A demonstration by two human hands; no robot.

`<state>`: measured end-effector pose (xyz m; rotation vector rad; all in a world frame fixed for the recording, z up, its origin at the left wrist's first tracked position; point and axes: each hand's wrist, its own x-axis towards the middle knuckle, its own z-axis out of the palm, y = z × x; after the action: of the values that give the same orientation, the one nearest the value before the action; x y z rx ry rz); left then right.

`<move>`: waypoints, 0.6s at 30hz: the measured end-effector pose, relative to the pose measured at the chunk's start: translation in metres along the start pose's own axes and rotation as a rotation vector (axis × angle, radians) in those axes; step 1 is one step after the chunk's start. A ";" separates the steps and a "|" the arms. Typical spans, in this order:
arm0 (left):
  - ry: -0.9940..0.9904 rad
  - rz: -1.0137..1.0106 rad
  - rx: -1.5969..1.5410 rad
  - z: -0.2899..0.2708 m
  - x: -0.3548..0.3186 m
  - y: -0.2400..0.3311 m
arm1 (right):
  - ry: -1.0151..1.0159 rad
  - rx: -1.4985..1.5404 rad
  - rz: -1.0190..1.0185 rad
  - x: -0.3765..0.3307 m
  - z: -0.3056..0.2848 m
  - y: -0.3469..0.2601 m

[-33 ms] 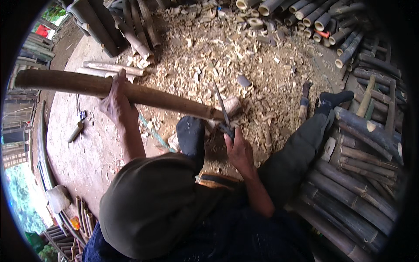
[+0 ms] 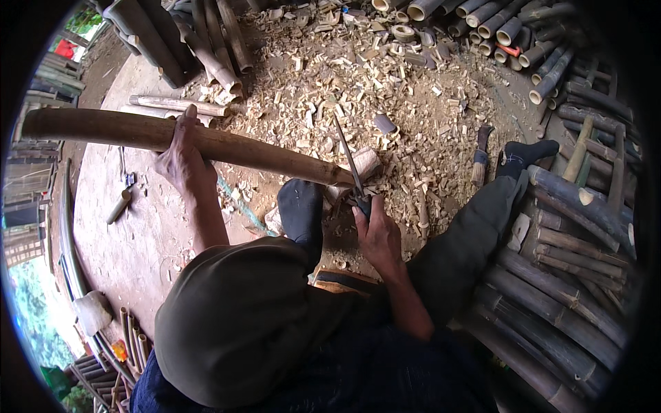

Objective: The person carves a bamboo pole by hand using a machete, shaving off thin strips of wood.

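A long brown bamboo pole (image 2: pixel 255 153) slants across the view from the far left down to the middle. My left hand (image 2: pixel 186 153) is wrapped round its left half, thumb over the top. In my right hand (image 2: pixel 379 234) is the dark handle of a long narrow knife (image 2: pixel 348 153), its blade pointing up and away. The blade crosses at the pole's right end, close beside a pale wooden block (image 2: pixel 365 164). Whether the edge touches the bamboo I cannot tell. My dark-socked foot (image 2: pixel 301 210) is just below the pole near that end.
Pale chips (image 2: pixel 413 138) cover the ground ahead. Cut bamboo tubes (image 2: pixel 509 31) are stacked at the far right, with dark poles (image 2: pixel 551 310) at the near right. A brush-like tool (image 2: pixel 480 158) lies by my outstretched right leg. A short cylinder (image 2: pixel 119 206) lies on the board (image 2: pixel 103 241) at left.
The knife and my right hand have shifted very slightly, the tip a little farther away. The pole and my left hand stay almost in place.
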<state>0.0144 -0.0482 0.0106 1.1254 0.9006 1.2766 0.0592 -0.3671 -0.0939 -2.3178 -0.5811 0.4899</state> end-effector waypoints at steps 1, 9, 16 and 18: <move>0.012 -0.048 0.023 -0.002 0.001 0.003 | 0.052 0.030 -0.049 -0.004 -0.010 -0.016; 0.016 0.026 -0.001 0.013 0.000 0.008 | 0.043 -0.126 0.046 0.007 0.029 0.022; -0.047 0.054 -0.022 -0.002 0.003 0.004 | 0.200 0.238 -0.159 -0.010 -0.023 -0.046; -0.047 0.056 -0.024 0.003 0.003 0.001 | 0.153 0.117 -0.026 -0.011 0.011 -0.006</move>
<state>0.0178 -0.0458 0.0123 1.1638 0.8215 1.2977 0.0431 -0.3637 -0.0953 -2.2104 -0.4955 0.3221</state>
